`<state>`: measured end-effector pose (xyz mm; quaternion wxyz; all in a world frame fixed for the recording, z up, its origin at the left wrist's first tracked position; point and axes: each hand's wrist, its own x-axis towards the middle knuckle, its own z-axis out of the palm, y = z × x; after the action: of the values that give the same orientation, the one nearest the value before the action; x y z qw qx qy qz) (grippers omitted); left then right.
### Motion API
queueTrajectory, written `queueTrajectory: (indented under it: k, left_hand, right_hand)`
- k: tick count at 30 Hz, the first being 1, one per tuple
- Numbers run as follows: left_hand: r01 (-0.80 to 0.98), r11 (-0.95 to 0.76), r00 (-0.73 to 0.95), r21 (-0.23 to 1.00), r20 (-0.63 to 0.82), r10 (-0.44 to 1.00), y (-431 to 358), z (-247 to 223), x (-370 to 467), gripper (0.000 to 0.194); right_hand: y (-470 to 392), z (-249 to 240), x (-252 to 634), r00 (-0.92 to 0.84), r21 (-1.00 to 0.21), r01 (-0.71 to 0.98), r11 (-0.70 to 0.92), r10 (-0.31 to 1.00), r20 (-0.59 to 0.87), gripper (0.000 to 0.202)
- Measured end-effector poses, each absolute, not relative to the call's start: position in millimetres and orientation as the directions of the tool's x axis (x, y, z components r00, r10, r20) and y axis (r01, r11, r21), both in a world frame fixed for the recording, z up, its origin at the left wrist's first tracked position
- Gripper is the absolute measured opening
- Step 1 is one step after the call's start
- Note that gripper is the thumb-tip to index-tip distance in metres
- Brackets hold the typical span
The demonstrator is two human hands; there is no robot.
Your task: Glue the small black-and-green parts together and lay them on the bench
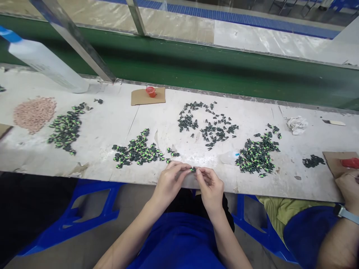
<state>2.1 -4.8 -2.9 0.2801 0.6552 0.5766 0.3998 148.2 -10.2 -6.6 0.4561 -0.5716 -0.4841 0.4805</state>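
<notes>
Near the front edge of the table, my left hand (174,177) and my right hand (209,183) meet around a small black-and-green plastic part (193,169). Both hands are closed, each pinching it between thumb and fingertips. Its exact kind is too small to make out. Just left of my left hand lies a pile of similar black-and-green parts (137,151), with a few loose ones (173,152) beside it. Beyond my hands, small dark pieces (215,130) are scattered. To the right sits another pile of black-and-green parts (255,156), by a small clear bottle with a blue tip (229,157).
A red cup (150,92) stands on cardboard (137,98) at the back. At left are a large white bottle (47,63), pinkish pieces (35,114) and more parts (66,130). Crumpled tissue (297,124) and a blade (334,122) lie right, near another person's hand (347,186).
</notes>
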Motion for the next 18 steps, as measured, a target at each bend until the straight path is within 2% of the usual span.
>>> queueTrajectory:
  k: [4,8,13,18]
  left_hand:
    - [0.443,-0.188,0.047,0.876,0.187,0.981,-6.6,10.8,3.2,0.014]
    - [0.352,-0.167,0.078,0.921,0.149,0.986,-6.5,22.7,2.6,0.016]
    - [0.228,-0.030,0.033,0.973,0.023,0.999,-8.7,31.3,5.9,0.013]
    - [0.153,-0.021,-0.071,0.988,0.032,0.997,-11.1,33.3,14.4,0.010]
  right_hand:
    - [-10.3,-2.3,150.5,0.068,-0.990,0.131,-0.057,0.997,-0.048,0.013]
    - [-11.6,2.0,150.4,0.078,-0.980,0.192,0.060,0.994,0.076,0.011]
    - [-15.0,3.7,148.2,0.128,-0.957,0.233,0.173,0.970,0.207,0.007]
    - [-13.1,5.4,149.3,0.117,-0.912,0.292,0.288,0.936,0.333,0.007]
